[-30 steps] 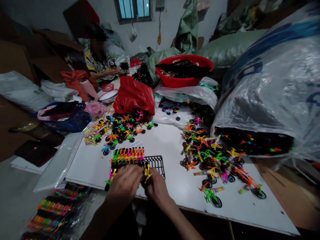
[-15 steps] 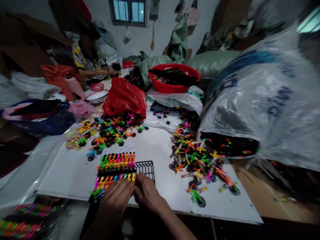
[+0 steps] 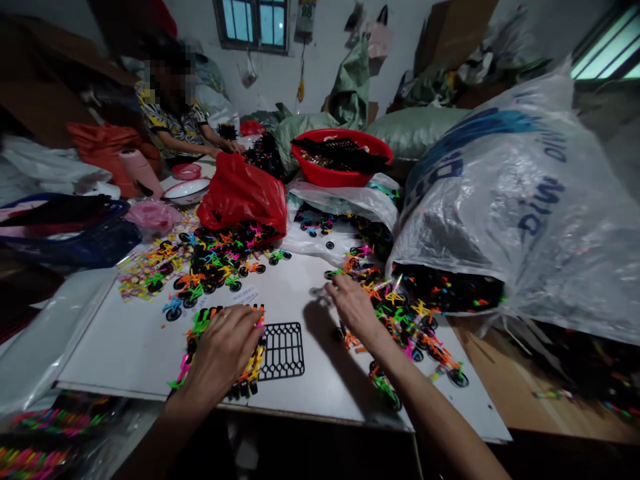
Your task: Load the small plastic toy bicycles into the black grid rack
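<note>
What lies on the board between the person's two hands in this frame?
In the head view, between the left hand and the right hand lies the unfilled end of the black grid tray, then bare white board.

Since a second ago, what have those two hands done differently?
The right hand has left the black grid tray and reached out to the pile of toy bikes on the right; what it grips is unclear. The left hand stays pressed on the rows of bikes in the tray. The white board and red bag lie as before.
</note>
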The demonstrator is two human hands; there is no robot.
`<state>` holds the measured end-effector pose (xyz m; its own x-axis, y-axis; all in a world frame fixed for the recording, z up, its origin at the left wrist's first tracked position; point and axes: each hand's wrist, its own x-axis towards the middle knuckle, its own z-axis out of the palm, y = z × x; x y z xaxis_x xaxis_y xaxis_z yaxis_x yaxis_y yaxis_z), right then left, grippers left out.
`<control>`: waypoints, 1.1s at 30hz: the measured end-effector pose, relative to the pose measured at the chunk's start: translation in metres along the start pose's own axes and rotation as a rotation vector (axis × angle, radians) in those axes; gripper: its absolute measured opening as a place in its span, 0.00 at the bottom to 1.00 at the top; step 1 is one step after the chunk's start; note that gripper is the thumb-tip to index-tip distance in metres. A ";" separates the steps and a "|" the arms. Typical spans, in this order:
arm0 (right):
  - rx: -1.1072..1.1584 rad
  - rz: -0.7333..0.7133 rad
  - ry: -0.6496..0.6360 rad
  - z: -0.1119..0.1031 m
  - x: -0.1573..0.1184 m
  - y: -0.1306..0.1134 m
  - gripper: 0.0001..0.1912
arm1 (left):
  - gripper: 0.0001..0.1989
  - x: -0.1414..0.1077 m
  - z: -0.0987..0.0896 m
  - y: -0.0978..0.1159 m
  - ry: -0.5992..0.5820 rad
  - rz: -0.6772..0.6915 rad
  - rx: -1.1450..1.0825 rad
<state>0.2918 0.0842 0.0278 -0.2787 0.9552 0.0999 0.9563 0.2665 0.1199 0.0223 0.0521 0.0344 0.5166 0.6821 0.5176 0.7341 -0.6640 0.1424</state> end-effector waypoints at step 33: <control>0.905 0.088 0.063 0.062 -0.002 -0.125 0.13 | 0.15 0.013 0.025 -0.002 -0.231 -0.098 -0.195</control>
<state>0.1784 0.0565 -0.0487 -0.1803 0.9751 0.1293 0.6706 0.2180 -0.7090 0.0382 0.0702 0.0196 0.5502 0.7825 0.2916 0.6985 -0.6226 0.3528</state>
